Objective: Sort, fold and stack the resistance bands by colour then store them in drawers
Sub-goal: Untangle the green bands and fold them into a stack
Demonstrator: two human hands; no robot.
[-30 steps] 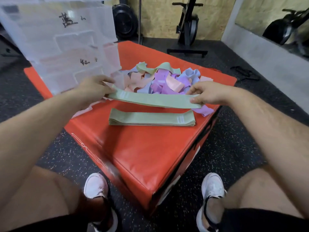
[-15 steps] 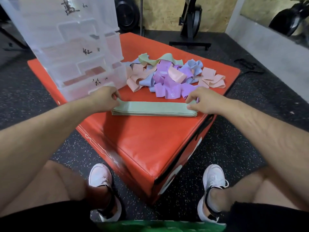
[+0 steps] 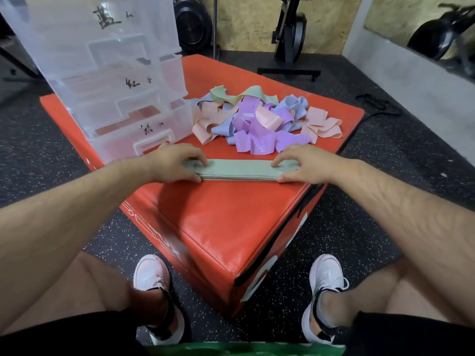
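A flat stack of folded green bands (image 3: 239,169) lies near the front of the red padded box (image 3: 226,222). My left hand (image 3: 172,163) rests on the stack's left end, fingertips on top and thumb against the near edge. At the right end, my right hand (image 3: 305,164) lies the same way. Behind the stack sits a loose pile of purple, blue, pink and green bands (image 3: 257,124). A clear plastic drawer unit (image 3: 108,73) with handwritten labels stands at the box's left rear.
Separate pink bands (image 3: 323,124) lie at the pile's right side. Exercise machines (image 3: 290,34) stand on the dark speckled floor behind the box. My knees and white shoes (image 3: 151,273) flank the box's near corner. A grey ledge (image 3: 411,70) runs along the right.
Both hands lowered the stretched green band onto the green stack and now rest on its two ends. The camera view tilted down slightly.
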